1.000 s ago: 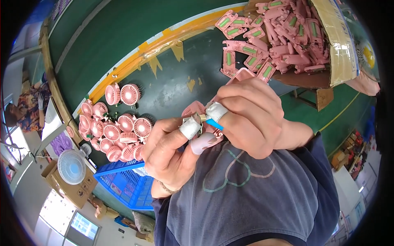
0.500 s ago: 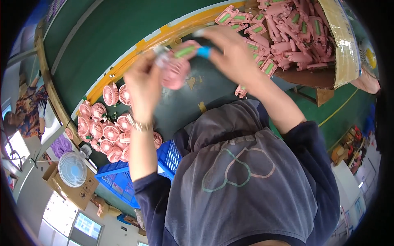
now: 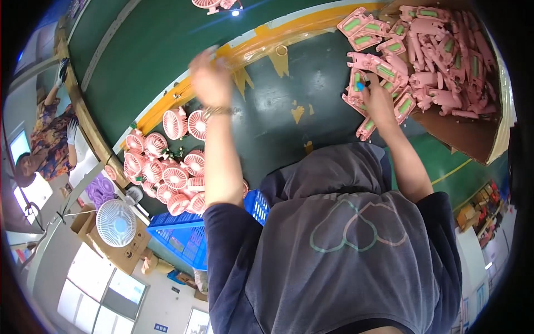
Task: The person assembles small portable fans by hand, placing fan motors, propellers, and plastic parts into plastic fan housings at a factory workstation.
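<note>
My left hand (image 3: 210,80) is raised over the orange-and-yellow edge of the bench, its fingers smeared by motion; nothing clearly shows in it. On the green surface beyond lies a pink fan (image 3: 208,4), cut off by the upper rim, with a small white light glowing beside it. My right hand (image 3: 380,104), a blue wrap on one digit, is down among pink handle housings (image 3: 385,70) fitted with green cylindrical cells. Its fingers close at the edge of one handle housing (image 3: 356,82), partly hiding it. Round pink fan heads (image 3: 175,177) are heaped left of my left forearm.
A cardboard box (image 3: 456,131) full of pink handle housings stands at the right. Blue plastic crates (image 3: 183,236) sit below the bench at the left. Farther left are a white-and-blue fan (image 3: 115,222) and a person wearing gloves (image 3: 53,136).
My hands have moved apart from the pink piece with a green cell between them. The right went to the handle housings, the left outward. A fan shows at the top; the view has shifted.
</note>
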`<action>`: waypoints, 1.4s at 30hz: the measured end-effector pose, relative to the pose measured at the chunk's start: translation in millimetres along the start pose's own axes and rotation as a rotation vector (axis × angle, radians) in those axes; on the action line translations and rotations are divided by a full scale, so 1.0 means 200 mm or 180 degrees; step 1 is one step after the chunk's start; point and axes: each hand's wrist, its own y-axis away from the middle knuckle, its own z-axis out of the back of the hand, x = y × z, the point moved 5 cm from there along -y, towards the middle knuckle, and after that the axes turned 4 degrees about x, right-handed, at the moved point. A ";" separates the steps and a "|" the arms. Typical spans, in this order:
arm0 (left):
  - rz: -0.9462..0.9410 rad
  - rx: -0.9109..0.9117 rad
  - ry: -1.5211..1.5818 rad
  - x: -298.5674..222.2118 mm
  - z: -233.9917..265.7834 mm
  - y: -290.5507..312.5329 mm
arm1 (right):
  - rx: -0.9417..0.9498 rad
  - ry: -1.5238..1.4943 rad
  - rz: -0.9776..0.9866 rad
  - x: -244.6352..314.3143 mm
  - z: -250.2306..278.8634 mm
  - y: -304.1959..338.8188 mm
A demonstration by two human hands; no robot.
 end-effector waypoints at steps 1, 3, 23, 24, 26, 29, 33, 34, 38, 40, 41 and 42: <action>0.0363 -0.0080 -0.0111 0.17 0.09 0.04 | -0.0200 -0.0395 0.0262 -0.07 -0.04 -0.01; 0.1317 -0.0260 -0.0580 0.56 0.23 0.14 | -0.0169 -0.1266 0.0443 -0.05 -0.03 -0.01; 0.0745 0.0078 0.3091 -0.47 0.81 0.42 | 0.0485 -0.2958 0.2970 0.62 0.45 0.51; 0.0640 0.0371 0.3277 -0.55 0.80 0.45 | 0.0567 -0.2911 0.3029 0.66 0.52 0.55; 0.0352 0.0473 0.3377 -0.72 0.83 0.48 | 0.0331 -0.2624 0.3436 0.75 0.66 0.66; -0.0030 0.0262 0.3142 -0.88 0.91 0.51 | 0.0697 -0.2786 0.3344 0.75 0.76 0.78; -0.0153 0.0250 0.2862 -1.00 0.98 0.56 | 0.2037 -0.3948 0.2312 0.68 0.74 0.89; -0.0332 0.0347 0.2562 -1.02 0.99 0.56 | 0.2370 -0.4125 0.2190 0.67 0.74 0.91; -0.0572 0.0713 0.2390 -1.14 1.02 0.58 | 0.2186 -0.4051 0.2202 0.60 0.74 0.92; -0.0697 0.0841 0.2472 -1.19 1.02 0.61 | 0.2133 -0.3943 0.2232 0.57 0.75 0.93; -0.0713 0.0840 0.2463 -1.20 1.03 0.62 | 0.2105 -0.3822 0.2236 0.56 0.75 0.94; -0.0550 0.0924 0.2540 -1.19 1.02 0.64 | 0.1862 -0.3861 0.2431 0.57 0.76 0.95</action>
